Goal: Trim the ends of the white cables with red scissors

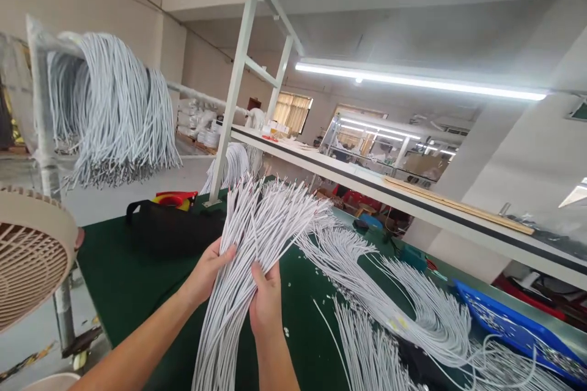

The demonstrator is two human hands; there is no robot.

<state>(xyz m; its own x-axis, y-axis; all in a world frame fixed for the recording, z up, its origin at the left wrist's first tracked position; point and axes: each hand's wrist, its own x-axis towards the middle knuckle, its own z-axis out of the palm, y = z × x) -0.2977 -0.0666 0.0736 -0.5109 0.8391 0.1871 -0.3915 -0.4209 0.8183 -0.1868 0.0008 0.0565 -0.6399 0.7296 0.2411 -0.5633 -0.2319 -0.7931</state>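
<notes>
Holding one bundle of white cables (247, 256) above the green table (123, 281), I have my left hand (208, 272) clamped on its side at 9 o'clock and my right hand (266, 302) clamped at 3 o'clock. More cables (403, 305) lie at 3 o'clock, a black bag (169, 229) at 10 o'clock.

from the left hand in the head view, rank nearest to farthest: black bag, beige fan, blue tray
1. black bag, just up-left of the left hand on the green table.
2. beige fan, far left edge.
3. blue tray, far right, past the white cables.
</notes>
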